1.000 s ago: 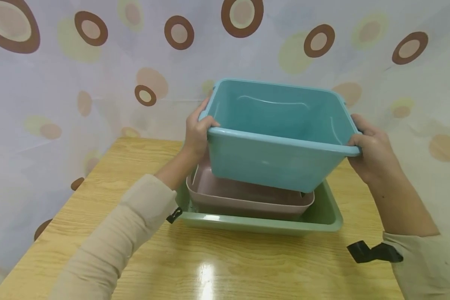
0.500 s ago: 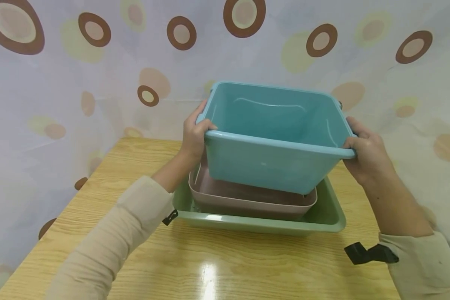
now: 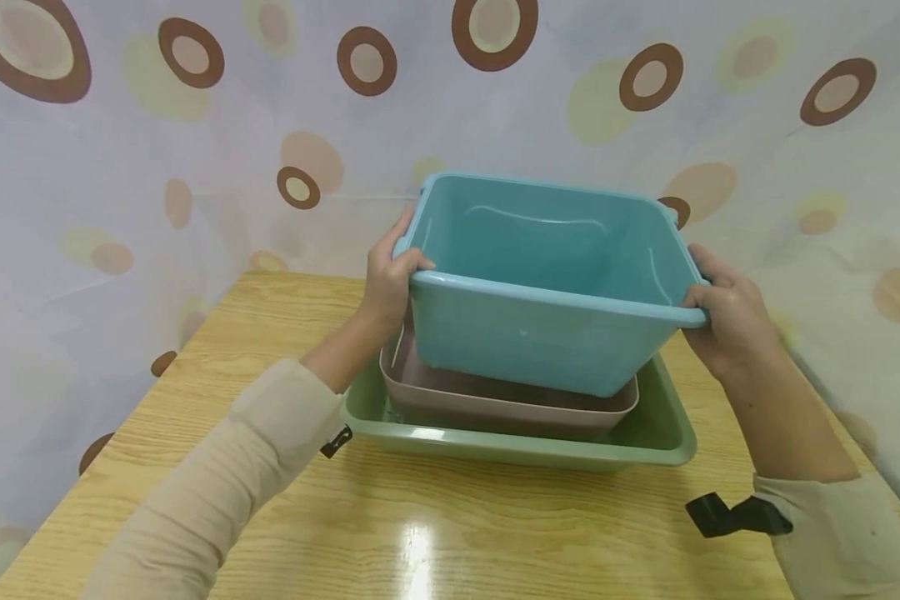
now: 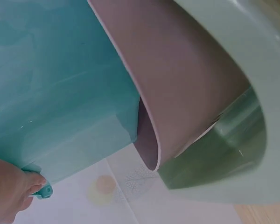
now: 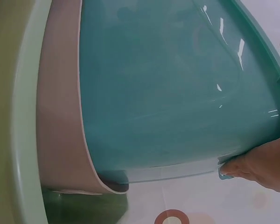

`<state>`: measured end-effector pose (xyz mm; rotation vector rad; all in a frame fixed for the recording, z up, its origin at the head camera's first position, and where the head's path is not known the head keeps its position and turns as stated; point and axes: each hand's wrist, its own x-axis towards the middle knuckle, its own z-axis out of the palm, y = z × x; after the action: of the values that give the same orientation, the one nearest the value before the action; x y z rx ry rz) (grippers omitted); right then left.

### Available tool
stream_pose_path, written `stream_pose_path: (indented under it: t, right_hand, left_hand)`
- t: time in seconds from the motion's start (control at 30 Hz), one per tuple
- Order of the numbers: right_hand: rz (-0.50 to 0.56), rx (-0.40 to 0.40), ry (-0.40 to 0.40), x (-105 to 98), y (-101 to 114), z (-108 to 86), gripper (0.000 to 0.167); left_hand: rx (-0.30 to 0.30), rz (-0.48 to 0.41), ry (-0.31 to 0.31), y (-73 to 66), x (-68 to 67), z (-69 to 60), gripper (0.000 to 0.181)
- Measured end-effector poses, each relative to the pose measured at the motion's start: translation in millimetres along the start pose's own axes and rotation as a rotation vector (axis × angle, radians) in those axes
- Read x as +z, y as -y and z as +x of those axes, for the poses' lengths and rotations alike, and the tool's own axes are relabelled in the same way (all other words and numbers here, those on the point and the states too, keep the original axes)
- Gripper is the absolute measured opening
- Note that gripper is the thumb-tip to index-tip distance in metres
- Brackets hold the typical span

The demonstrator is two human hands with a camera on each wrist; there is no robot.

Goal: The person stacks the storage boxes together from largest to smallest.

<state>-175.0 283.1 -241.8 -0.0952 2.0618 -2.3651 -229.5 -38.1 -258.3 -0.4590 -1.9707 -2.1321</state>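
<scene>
A blue rectangular plastic bin (image 3: 525,333) is held tilted by both hands, its lower part inside a mauve bin (image 3: 495,408). That mauve bin sits in a wider green basin (image 3: 525,450) on the table. My left hand (image 3: 388,279) grips the blue bin's left rim, thumb over the edge. On the opposite side my right hand (image 3: 731,312) grips the right rim the same way. In the left wrist view, the blue bin (image 4: 60,84) reaches past the mauve rim (image 4: 144,102). Whether its base touches the mauve bin's floor is hidden.
The wood-grain table (image 3: 330,517) extends in front of the green basin and to its left. Behind it hangs a pale backdrop (image 3: 225,150) printed with brown rings and ovals. Dark straps (image 3: 738,515) dangle at both sleeves.
Both hands have lowered the blue bin slightly, so it sits a little deeper in the mauve bin. The grips on its rim look the same.
</scene>
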Motion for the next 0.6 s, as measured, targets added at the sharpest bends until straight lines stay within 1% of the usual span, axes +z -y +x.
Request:
stream_pose_path:
  t: [0.1, 0.33, 0.6]
  right_hand:
    - [0.008, 0.000, 0.004, 0, -3, 0.1, 0.082]
    - [0.013, -0.005, -0.003, 0, -11, -0.4, 0.083]
    - [-0.010, -0.002, -0.008, 1, -15, -2.5, 0.082]
  left_hand:
    - [-0.009, 0.005, 0.008, 1.8, -0.5, -2.1, 0.083]
    - [-0.030, 0.049, 0.005, 8.7, -2.8, -5.1, 0.082]
    - [-0.037, 0.055, 0.023, 11.4, -3.8, -8.2, 0.083]
